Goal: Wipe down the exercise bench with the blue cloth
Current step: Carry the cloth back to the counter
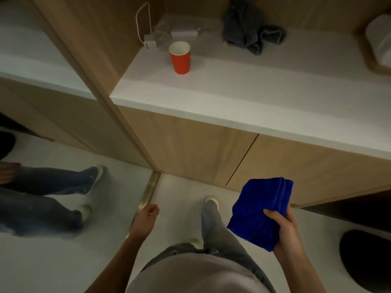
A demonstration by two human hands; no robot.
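A folded blue cloth (261, 210) hangs in front of the wooden cabinet, low on the right. My right hand (283, 227) grips its lower right corner, thumb on top. My left hand (148, 214) hangs loosely curled over the floor near the mirror's brass edge, holding nothing. No exercise bench shows in this view.
A white counter (211, 98) on wooden cabinets stands ahead, carrying a red paper cup (180, 58), white chargers and cable (152, 37) and a grey towel (249, 32). A mirror (53, 166) on the left reflects my legs. Something dark and round (368, 259) lies at bottom right.
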